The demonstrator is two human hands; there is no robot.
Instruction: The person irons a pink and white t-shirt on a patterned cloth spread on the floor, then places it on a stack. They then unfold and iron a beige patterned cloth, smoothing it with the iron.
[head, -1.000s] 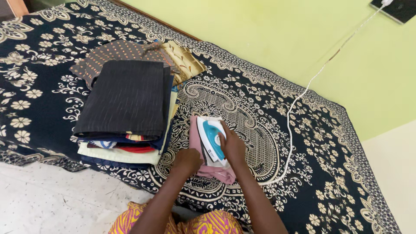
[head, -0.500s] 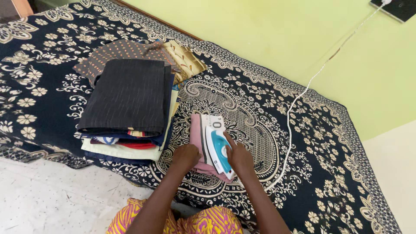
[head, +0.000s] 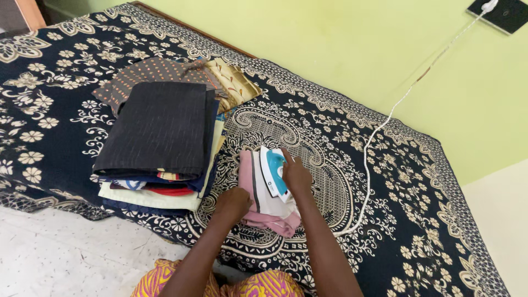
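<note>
A small folded pink and white garment lies on the dark floral bedspread. On its far part rests a white and teal electric iron, gripped at the handle by my right hand. My left hand presses down on the garment's near left edge, fingers curled. The iron's white cord runs across the bedspread and up the wall.
A stack of folded clothes, topped by a dark pinstriped piece, sits left of the garment. The cord reaches a dark wall socket on the green wall. Speckled floor lies at the near left. My patterned yellow clothing shows at the bottom.
My right hand slid the iron toward me over the garment, then pushed it back to the far end. My left hand stayed on the near edge.
</note>
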